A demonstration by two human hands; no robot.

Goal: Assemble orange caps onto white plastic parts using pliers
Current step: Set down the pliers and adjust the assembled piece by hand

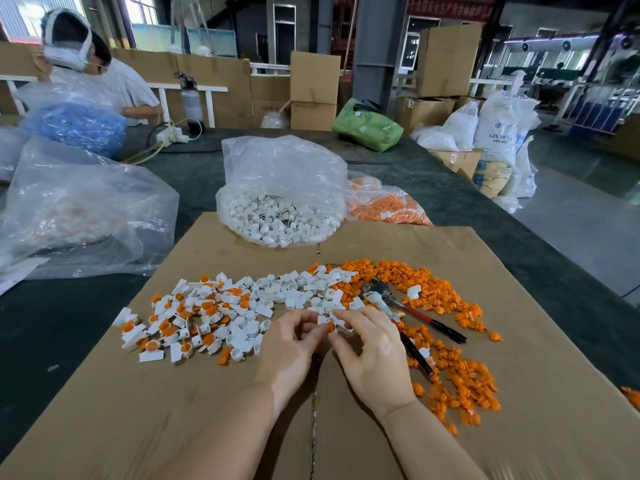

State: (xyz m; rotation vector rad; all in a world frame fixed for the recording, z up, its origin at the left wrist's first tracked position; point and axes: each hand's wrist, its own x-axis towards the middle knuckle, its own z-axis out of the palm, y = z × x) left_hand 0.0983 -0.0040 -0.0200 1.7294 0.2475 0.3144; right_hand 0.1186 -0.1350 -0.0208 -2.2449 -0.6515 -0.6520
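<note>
Head view, looking down over a sheet of cardboard [450, 271] laid on the table [485, 199]. Left hand [291, 344] and right hand [372, 351] meet at the centre, fingertips pinching one white plastic part [322, 319] with an orange cap [331, 327] between them, apparently so the cap can be seated by hand before it is pressed. Which fingers carry which piece cannot be told. Pliers [401, 306] with red-and-black handles lie unheld just beside the right hand, jaws toward the far side, presumably kept within reach for the pressing step.

Loose stock is sorted by side: bare orange caps [460, 368] form a heap to the right, bare white parts [298, 289] sit in the middle, and whites already carrying orange [180, 327] spread to the left, which suggests a right-to-left flow of work.

Containers: a clear bag [280, 168], mouth open, holds more white parts at the far edge of the cardboard; touching it on the right, a second bag [388, 206] holds orange caps. A large clear bag [79, 209] at left holds pale pieces, too blurred to identify.
</note>
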